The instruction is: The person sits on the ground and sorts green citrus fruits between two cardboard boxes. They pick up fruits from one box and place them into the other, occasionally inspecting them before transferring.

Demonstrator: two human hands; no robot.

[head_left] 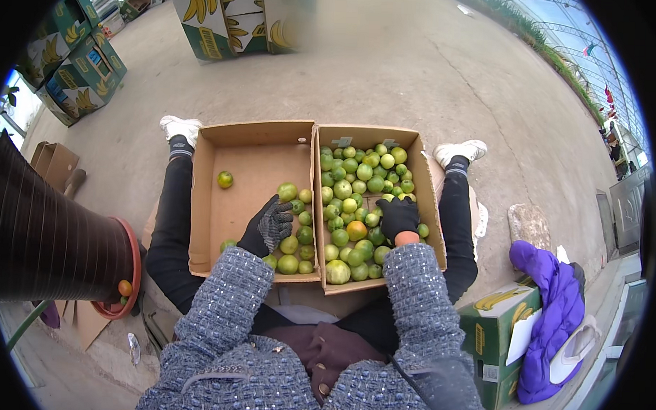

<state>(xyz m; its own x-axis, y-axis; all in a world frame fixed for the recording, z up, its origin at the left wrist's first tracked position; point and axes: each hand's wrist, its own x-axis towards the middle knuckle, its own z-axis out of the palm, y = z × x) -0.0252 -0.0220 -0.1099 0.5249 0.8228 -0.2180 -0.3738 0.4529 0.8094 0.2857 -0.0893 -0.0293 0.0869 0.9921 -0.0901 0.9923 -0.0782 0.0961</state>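
Observation:
Two open cardboard boxes stand side by side between my outstretched legs. The left box has green tomatoes along its right side and a lone tomato toward the back left. Many mostly green tomatoes fill the right box, among them an orange one. My left hand, in a black glove, hovers over the left box beside its tomatoes, fingers apart and holding nothing I can see. My right hand, also black-gloved, reaches down onto the tomatoes at the right box's right side; its fingertips are hidden.
Printed banana boxes stand ahead, with more stacked boxes at the far left. A large dark ribbed cylinder with a red rim lies near my left. To my right, a purple jacket drapes over a green box.

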